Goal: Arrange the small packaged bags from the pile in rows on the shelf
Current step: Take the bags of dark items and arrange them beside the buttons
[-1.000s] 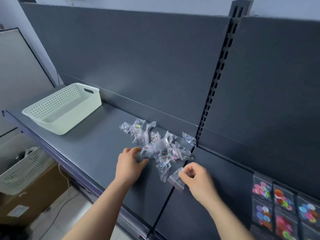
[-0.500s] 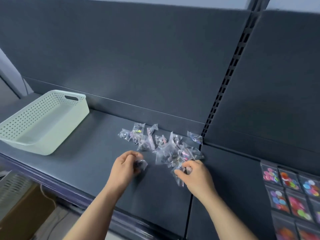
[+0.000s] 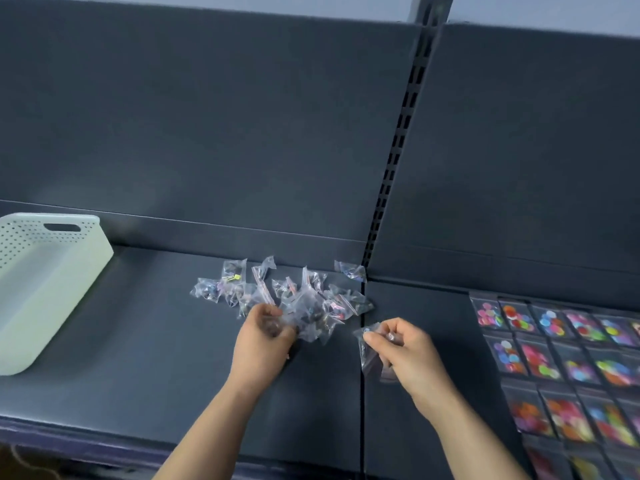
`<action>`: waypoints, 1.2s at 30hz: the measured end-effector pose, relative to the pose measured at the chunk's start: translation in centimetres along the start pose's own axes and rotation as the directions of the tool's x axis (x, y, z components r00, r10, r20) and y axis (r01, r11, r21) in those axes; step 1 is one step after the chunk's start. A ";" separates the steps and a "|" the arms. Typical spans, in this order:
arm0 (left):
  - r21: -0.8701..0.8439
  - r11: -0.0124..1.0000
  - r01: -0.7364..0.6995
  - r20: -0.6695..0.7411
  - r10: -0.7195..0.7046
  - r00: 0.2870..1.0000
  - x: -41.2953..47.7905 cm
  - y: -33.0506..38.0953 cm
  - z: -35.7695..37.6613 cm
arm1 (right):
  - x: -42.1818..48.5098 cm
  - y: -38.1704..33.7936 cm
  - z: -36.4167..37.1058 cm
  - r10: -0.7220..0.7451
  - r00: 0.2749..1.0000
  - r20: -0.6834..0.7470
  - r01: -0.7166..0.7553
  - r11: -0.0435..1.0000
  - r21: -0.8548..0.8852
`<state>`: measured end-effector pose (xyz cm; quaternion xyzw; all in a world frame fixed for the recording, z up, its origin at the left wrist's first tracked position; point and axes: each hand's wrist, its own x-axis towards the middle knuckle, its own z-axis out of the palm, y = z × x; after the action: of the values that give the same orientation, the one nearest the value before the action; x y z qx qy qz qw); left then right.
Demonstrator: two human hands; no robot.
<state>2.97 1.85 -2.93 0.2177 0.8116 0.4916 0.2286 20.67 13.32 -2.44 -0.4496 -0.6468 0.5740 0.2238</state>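
Partway through: right hand (image 3: 408,351) pinching one bag (image 3: 367,355), left hand (image 3: 263,337) closing on pile (image 3: 294,296) at twelve o'clock, rows (image 3: 561,355) filling at three o'clock.

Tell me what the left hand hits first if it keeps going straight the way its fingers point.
The left hand points up and slightly right, toward the shelf back. It would meet the pile of small clear bags at once; its fingertips already seem to touch the near edge, though depth is unclear.
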 end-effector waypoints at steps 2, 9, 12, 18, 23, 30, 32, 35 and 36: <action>-0.153 0.987 -0.045 -0.043 0.039 0.998 -1.4 1.2 -0.4 | -0.5 0.1 -1.4 0.023 0.999 -0.024 -0.021 0.996 0.086; -0.416 0.906 -0.073 0.116 0.133 0.984 -4.6 6.6 3.5 | -3.4 0.1 -8.3 0.050 0.985 -0.168 -0.005 0.967 0.255; -0.457 0.889 -0.013 0.270 0.152 0.951 -7.0 8.9 8.1 | -6.0 0.6 -13.7 0.054 0.967 -0.249 0.022 0.956 0.293; -0.431 0.900 -0.055 0.455 0.269 0.849 -14.9 13.0 18.7 | -12.2 4.0 -26.5 0.102 0.909 -0.404 0.041 0.943 0.330; -0.441 0.898 0.004 0.545 0.264 0.796 -22.3 15.6 28.7 | -17.5 8.3 -37.8 0.157 0.843 -0.515 0.042 0.934 0.354; -0.359 0.933 -0.015 0.652 0.262 0.711 -29.5 18.6 40.4 | -21.4 13.5 -50.1 0.205 0.726 -0.657 0.071 0.927 0.367; -0.338 0.941 -0.032 0.680 0.267 0.683 -31.0 19.8 43.1 | -21.6 14.0 -52.8 0.206 0.722 -0.660 0.091 0.918 0.386; -0.328 0.944 -0.014 0.717 0.259 0.647 -32.2 21.8 47.3 | -21.1 14.5 -56.6 0.222 0.713 -0.666 0.092 0.911 0.402; -0.322 0.947 0.009 0.738 0.245 0.628 -32.5 22.5 48.8 | -20.7 14.7 -57.8 0.233 0.711 -0.664 0.096 0.902 0.420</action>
<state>60.44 26.68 2.27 0.4228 0.5372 0.4809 0.5490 82.28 26.36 2.26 -0.5972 -0.3548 0.4951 0.5219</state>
